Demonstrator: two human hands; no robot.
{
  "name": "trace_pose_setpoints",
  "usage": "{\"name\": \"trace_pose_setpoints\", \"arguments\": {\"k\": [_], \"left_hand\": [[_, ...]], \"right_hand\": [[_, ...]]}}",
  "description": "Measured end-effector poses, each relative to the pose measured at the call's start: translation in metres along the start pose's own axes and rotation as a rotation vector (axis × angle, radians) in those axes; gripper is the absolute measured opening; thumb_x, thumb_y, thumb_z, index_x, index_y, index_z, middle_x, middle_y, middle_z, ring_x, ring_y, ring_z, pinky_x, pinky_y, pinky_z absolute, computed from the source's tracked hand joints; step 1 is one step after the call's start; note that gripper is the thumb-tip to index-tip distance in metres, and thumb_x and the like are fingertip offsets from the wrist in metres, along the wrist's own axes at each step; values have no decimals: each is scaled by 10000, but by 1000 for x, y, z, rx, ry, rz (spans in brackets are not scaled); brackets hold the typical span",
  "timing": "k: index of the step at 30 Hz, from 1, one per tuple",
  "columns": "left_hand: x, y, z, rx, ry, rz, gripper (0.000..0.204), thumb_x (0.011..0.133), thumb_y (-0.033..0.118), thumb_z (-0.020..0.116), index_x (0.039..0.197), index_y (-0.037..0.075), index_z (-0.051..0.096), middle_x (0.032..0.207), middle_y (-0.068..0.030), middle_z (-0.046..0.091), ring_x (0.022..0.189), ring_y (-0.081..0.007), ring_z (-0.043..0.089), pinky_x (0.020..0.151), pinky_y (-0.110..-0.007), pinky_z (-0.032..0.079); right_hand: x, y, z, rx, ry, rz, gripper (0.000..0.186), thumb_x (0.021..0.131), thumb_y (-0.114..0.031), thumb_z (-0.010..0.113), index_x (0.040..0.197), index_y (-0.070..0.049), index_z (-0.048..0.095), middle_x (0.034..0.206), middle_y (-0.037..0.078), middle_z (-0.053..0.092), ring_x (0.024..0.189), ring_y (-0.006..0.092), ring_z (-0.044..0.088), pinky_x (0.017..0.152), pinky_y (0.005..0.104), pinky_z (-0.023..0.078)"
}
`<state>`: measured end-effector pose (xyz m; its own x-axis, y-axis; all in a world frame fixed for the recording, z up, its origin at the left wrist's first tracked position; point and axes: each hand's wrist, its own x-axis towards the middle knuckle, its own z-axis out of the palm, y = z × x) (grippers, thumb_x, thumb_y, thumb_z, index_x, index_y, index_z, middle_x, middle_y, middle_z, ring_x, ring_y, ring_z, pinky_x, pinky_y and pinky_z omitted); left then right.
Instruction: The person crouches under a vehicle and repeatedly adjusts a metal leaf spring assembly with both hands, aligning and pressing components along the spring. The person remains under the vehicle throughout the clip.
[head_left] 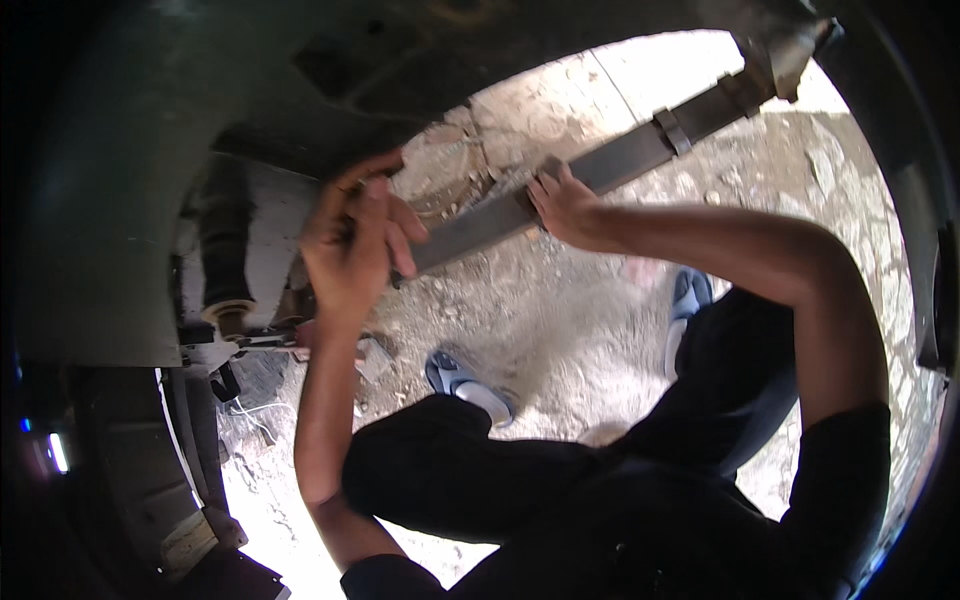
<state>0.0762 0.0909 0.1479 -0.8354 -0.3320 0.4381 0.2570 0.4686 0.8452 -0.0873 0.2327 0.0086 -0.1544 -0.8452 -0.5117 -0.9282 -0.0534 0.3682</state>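
Observation:
A long dark leaf spring (625, 158) slants from the upper right down to the middle left, with metal clamps around it. My right hand (568, 208) is closed over its middle, fingers curled across the top edge. At the spring's left end, my left hand (355, 245) is raised with bent fingers beside a rusty brown metal part (378, 165). Whatever the left fingers hold, if anything, is hidden and slightly blurred. Beyond the spring's upper right end sits a metal bracket (785, 60).
A dark vehicle body panel (110, 230) arches over the left and top. Left of my left hand hangs a dark shock absorber (228, 240). My sandalled feet rest on stony, dusty ground (570, 330). A thin white wire (262, 415) lies at lower left.

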Motion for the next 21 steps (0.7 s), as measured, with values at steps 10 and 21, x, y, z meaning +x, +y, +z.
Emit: {"name": "trace_pose_setpoints", "arguments": {"k": [10, 21], "left_hand": [[9, -3, -1, -57, 25, 91, 273, 1005, 143, 432, 1174, -33, 554, 573, -95, 596, 377, -57, 468, 378, -190, 349], [8, 3, -1, -43, -15, -103, 282, 1000, 151, 451, 1202, -21, 546, 587, -83, 611, 384, -46, 455, 386, -192, 349]], "right_hand": [[-1, -3, -2, -47, 42, -58, 510, 923, -190, 400, 1327, 121, 412, 1438, 319, 306, 1281, 446, 399, 1039, 602, 293], [3, 4, -4, -164, 19, 66, 597, 902, -213, 471, 1382, 112, 329, 1460, 305, 277, 1311, 441, 353, 1085, 569, 248]]}}
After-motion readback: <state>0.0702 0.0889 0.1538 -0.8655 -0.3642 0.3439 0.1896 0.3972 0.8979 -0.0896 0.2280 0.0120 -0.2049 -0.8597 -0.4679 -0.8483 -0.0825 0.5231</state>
